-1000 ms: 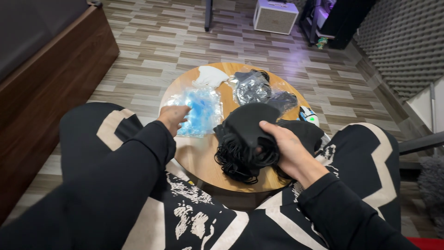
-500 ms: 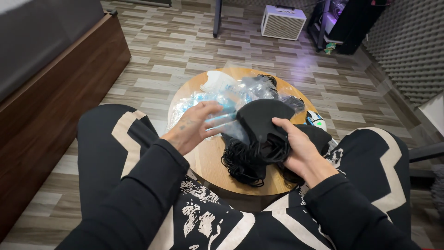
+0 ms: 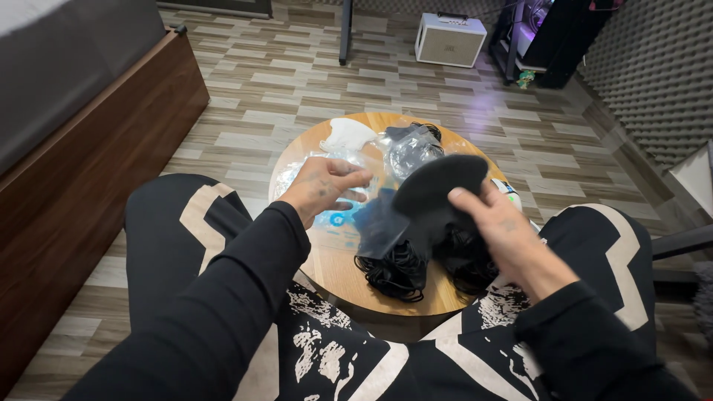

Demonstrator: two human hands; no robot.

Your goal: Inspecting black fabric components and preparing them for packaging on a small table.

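So from the head cam I'm looking down at a small round table [image 3: 334, 275] in the middle of the frame, knees on either side in black-and-cream pants. My right hand [image 3: 496, 226] sits right of centre and is pinching a black mask [image 3: 440, 182] by its lower right edge, thumb on top and fingers underneath as far as I can tell. The mask is lifted off the pile and tilted, its long axis running from lower left up to upper right, with the free end pointing toward the upper right of the frame. My left hand [image 3: 323, 189] is left of centre, fingers loosely curled with the tips pointing right, hovering over or resting on a clear bag [image 3: 334, 219] with blue print; I can't tell whether it actually grips the plastic. The mask lies to the right of the left hand, close but not touching, so the right hand is plainly the nearer one, it's already got it. Below the mask there's a heap of black masks [image 3: 397, 263] with ear loops spilling toward the lower edge of the table. At the far edge sit a white mask [image 3: 347, 135] and a clear packet [image 3: 413, 148] with something dark inside. A white box [image 3: 449, 38] stands on the floor at the top of the frame.
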